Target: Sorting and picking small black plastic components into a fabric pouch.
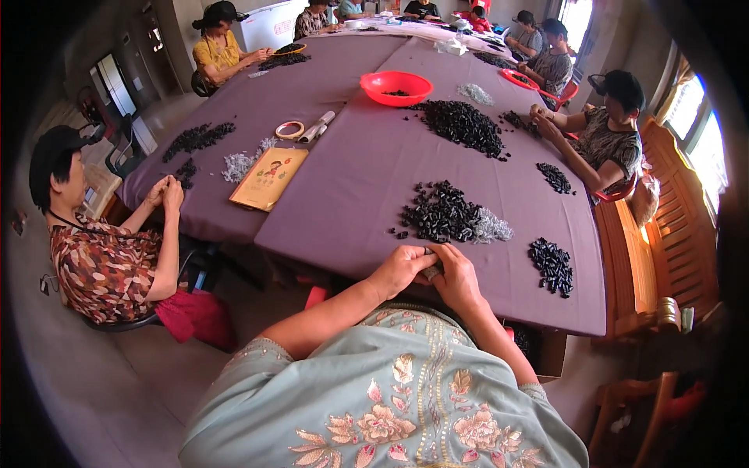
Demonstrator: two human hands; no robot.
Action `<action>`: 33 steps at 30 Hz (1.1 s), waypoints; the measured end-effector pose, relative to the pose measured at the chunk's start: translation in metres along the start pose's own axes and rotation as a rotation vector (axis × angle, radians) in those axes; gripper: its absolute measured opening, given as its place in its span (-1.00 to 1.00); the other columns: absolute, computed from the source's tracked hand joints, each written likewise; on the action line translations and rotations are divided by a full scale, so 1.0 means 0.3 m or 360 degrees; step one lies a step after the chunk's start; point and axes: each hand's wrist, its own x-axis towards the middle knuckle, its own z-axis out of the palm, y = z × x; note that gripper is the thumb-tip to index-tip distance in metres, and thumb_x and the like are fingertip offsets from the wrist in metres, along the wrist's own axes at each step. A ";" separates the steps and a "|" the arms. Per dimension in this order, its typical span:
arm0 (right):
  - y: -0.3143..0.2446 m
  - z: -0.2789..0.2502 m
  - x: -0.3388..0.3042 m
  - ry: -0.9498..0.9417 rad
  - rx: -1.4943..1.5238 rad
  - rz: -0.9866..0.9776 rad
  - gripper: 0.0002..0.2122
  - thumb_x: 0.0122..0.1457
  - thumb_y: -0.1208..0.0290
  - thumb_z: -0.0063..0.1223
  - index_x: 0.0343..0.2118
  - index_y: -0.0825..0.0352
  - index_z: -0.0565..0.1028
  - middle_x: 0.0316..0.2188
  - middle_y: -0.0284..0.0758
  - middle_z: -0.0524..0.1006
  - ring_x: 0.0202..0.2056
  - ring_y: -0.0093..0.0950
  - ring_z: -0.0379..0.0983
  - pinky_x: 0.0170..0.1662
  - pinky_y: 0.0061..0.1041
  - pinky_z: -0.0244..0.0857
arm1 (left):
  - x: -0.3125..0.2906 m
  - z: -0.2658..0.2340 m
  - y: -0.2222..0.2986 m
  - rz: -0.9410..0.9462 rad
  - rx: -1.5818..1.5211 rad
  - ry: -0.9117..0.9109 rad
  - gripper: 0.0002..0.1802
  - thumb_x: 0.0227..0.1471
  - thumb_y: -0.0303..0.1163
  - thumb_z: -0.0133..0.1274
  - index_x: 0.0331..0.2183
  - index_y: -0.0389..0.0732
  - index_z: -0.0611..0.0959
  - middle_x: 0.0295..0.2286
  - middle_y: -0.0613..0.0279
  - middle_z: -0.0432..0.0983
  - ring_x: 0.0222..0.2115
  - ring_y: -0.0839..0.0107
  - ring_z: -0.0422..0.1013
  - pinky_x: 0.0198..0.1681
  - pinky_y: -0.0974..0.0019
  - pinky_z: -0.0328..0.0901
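At the table's near edge my left hand (398, 271) and my right hand (459, 277) meet, fingers closed in a pinch. A small black piece (428, 251) shows between their fingertips. Something greyish sits just below it, against the right hand's fingers, too small to make out. Just beyond my hands lies a heap of small black tube-like pieces (441, 212). Small clear, silvery pieces (493, 226) touch its right side. To the right of my hands is a separate pile of black pieces (551, 267).
The purple cloth-covered table (328, 195) holds a large black heap (460, 126), a red bowl (396, 88), a tan booklet (269, 179) and a tape roll (289, 129). People sit at left (109, 257) and right (616, 132), others farther back. A wooden bench (663, 234) stands at right.
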 end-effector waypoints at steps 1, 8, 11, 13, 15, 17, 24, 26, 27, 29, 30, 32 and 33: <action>-0.003 -0.001 -0.001 0.0003 -0.0001 -0.0003 -0.58 -0.21 0.64 0.05 -0.15 0.41 0.44 -0.26 -0.09 0.50 -0.18 -0.05 0.44 -0.11 -0.22 0.37 | -0.003 0.002 0.004 0.0015 0.0036 0.0014 -0.68 0.24 -0.20 -0.05 -0.27 -0.26 0.63 -0.39 0.32 0.54 -0.37 0.57 0.47 -0.27 0.40 0.45; -0.013 -0.009 0.010 -0.0065 0.0095 0.0075 -0.58 -0.21 0.63 0.04 -0.15 0.42 0.43 -0.26 -0.08 0.49 -0.17 -0.03 0.43 -0.11 -0.21 0.35 | -0.001 -0.011 -0.003 0.0152 0.0114 -0.0072 -0.71 0.24 -0.23 -0.04 -0.29 -0.25 0.63 -0.42 0.36 0.53 -0.41 0.60 0.45 -0.30 0.45 0.42; -0.006 -0.009 0.007 -0.0086 0.0086 0.0063 -0.57 -0.21 0.63 0.04 -0.14 0.42 0.42 -0.26 -0.08 0.48 -0.17 -0.03 0.42 -0.11 -0.21 0.35 | 0.003 -0.012 0.006 0.0132 0.0099 -0.0097 -0.72 0.24 -0.24 -0.04 -0.29 -0.26 0.62 -0.43 0.36 0.52 -0.41 0.61 0.44 -0.29 0.46 0.41; -0.007 -0.015 0.010 -0.0101 0.0057 0.0055 -0.57 -0.22 0.63 0.04 -0.14 0.42 0.42 -0.27 -0.09 0.48 -0.17 -0.03 0.41 -0.12 -0.20 0.35 | -0.010 -0.004 0.020 0.0126 0.0092 -0.0106 -0.71 0.25 -0.23 -0.05 -0.28 -0.26 0.61 -0.42 0.36 0.52 -0.40 0.61 0.44 -0.28 0.46 0.41; -0.014 -0.021 0.016 -0.0086 0.0043 0.0004 -0.58 -0.22 0.62 0.06 -0.16 0.41 0.43 -0.28 -0.10 0.48 -0.17 -0.06 0.42 -0.12 -0.21 0.35 | -0.006 -0.007 0.017 0.0114 0.0081 -0.0117 -0.71 0.25 -0.23 -0.06 -0.27 -0.26 0.61 -0.41 0.35 0.52 -0.39 0.62 0.44 -0.27 0.46 0.41; -0.012 -0.016 0.019 -0.0090 -0.0002 0.0013 -0.59 -0.22 0.61 0.07 -0.18 0.41 0.43 -0.30 -0.11 0.48 -0.18 -0.07 0.43 -0.13 -0.21 0.35 | 0.009 -0.020 -0.007 0.0098 0.0075 -0.0132 -0.71 0.27 -0.24 -0.08 -0.25 -0.26 0.60 -0.38 0.35 0.51 -0.37 0.61 0.44 -0.26 0.45 0.41; -0.018 -0.009 -0.002 -0.0045 -0.0030 -0.0072 -0.68 -0.22 0.57 0.15 -0.29 0.40 0.42 -0.37 -0.13 0.47 -0.24 -0.09 0.43 -0.20 -0.20 0.35 | -0.022 -0.003 -0.016 -0.0003 -0.0003 -0.0088 -0.72 0.27 -0.25 -0.10 -0.26 -0.25 0.59 -0.37 0.36 0.51 -0.36 0.61 0.43 -0.26 0.44 0.41; -0.025 -0.019 -0.004 -0.0102 -0.0017 0.0004 -0.60 -0.22 0.64 0.03 -0.18 0.45 0.43 -0.31 -0.06 0.49 -0.22 -0.02 0.43 -0.15 -0.20 0.35 | -0.014 -0.007 -0.025 0.0110 0.0059 -0.0106 -0.73 0.27 -0.26 -0.09 -0.27 -0.24 0.59 -0.39 0.36 0.51 -0.37 0.60 0.44 -0.27 0.44 0.41; -0.012 -0.015 -0.011 -0.0088 -0.0014 0.0013 -0.60 -0.21 0.64 0.03 -0.17 0.44 0.42 -0.31 -0.06 0.49 -0.22 -0.01 0.43 -0.16 -0.20 0.35 | -0.019 0.006 -0.010 0.0057 0.0073 -0.0066 -0.73 0.26 -0.26 -0.07 -0.29 -0.25 0.60 -0.41 0.36 0.52 -0.38 0.59 0.45 -0.28 0.44 0.42; 0.004 -0.009 -0.012 -0.0063 -0.0002 0.0020 -0.59 -0.20 0.64 0.04 -0.16 0.43 0.43 -0.31 -0.07 0.49 -0.21 -0.01 0.43 -0.16 -0.21 0.35 | -0.013 0.011 -0.008 0.0046 0.0115 -0.0024 -0.74 0.25 -0.25 -0.04 -0.30 -0.25 0.60 -0.42 0.35 0.52 -0.39 0.58 0.46 -0.29 0.43 0.43; -0.002 -0.014 -0.009 -0.0049 -0.0004 0.0009 -0.60 -0.18 0.64 0.05 -0.16 0.41 0.44 -0.32 -0.08 0.50 -0.22 -0.02 0.44 -0.17 -0.23 0.36 | -0.014 0.014 -0.004 0.0033 0.0114 0.0000 -0.74 0.23 -0.25 -0.02 -0.30 -0.26 0.60 -0.41 0.35 0.53 -0.38 0.57 0.47 -0.30 0.43 0.43; 0.005 -0.005 -0.006 -0.0012 0.0048 -0.0009 -0.59 -0.23 0.64 0.06 -0.19 0.38 0.43 -0.32 -0.12 0.49 -0.22 -0.06 0.44 -0.18 -0.21 0.36 | -0.014 0.012 0.002 -0.0053 -0.0006 -0.0005 -0.74 0.23 -0.26 -0.02 -0.29 -0.26 0.60 -0.41 0.34 0.53 -0.38 0.57 0.47 -0.29 0.43 0.44; 0.006 -0.006 -0.002 -0.0007 0.0052 -0.0015 -0.58 -0.23 0.64 0.05 -0.17 0.38 0.43 -0.30 -0.12 0.49 -0.20 -0.06 0.44 -0.17 -0.22 0.36 | -0.018 0.014 0.010 -0.0062 -0.0042 -0.0001 -0.75 0.23 -0.27 -0.02 -0.28 -0.27 0.60 -0.40 0.33 0.53 -0.39 0.57 0.47 -0.28 0.43 0.44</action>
